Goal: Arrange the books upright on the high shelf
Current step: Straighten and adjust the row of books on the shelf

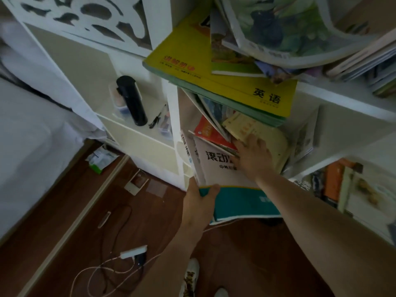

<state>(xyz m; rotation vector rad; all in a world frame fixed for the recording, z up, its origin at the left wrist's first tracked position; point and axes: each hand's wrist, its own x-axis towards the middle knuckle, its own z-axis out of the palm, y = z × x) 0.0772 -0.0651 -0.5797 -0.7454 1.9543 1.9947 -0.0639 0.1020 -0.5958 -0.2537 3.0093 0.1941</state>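
Note:
A white book with a teal lower band (216,168) leans out of the middle shelf compartment. My left hand (201,200) grips its bottom left corner, thumb on the cover. My right hand (252,155) lies on the leaning books, fingers spread over the white cover and a cream book (267,136) behind it. A red book (206,130) and other tilted books stand deeper in the same compartment. On the high shelf (342,97) above, a yellow book (214,82) lies flat and juts over the edge, with several picture books (278,28) piled loosely on it.
A black flask (131,101) and pens (157,118) sit on a lower side shelf at left. More books (342,183) fill the compartment at right. Cables and a power strip (134,251) lie on the wooden floor. A bed (27,136) is at left.

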